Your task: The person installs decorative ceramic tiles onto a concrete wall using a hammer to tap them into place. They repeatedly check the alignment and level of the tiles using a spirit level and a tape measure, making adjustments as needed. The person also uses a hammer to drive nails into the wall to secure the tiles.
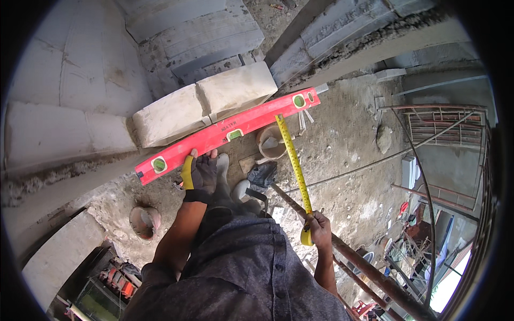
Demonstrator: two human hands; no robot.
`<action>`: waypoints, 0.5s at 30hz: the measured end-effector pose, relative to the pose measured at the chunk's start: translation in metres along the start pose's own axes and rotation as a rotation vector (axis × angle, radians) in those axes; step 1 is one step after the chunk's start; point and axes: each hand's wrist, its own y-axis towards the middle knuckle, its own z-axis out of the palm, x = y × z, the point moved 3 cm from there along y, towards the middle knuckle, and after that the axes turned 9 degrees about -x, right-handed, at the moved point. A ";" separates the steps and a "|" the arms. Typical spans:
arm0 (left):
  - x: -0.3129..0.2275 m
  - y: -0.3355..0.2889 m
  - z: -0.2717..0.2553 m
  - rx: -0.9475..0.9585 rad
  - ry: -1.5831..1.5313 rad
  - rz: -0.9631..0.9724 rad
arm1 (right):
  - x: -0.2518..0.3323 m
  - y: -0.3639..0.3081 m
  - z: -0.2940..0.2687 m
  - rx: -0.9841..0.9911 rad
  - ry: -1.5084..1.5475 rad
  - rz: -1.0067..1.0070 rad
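Note:
A long red spirit level (206, 140) with green vials lies slantwise against two pale blocks on the wall, a left block (170, 115) and a right block (235, 88). My left hand (203, 172), in a dark fingerless glove with a yellow patch, grips the level's lower edge left of its middle. In my right hand (318, 227) is a yellow tape measure (293, 160); its blade runs up to the level's lower edge near the right end. A short curl of blade hangs below my fingers, and no case is visible.
Down on the dirty floor, a bucket (270, 143) with a trowel in it stands near my boots, and another bucket (144, 222) is at the left. A thick pole (375, 275) slants past my right arm. Rusty scaffold frames (444, 128) rise at the right.

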 end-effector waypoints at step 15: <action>-0.008 0.008 0.019 0.068 -0.049 -0.075 | 0.061 0.044 0.021 -0.111 -0.196 -0.001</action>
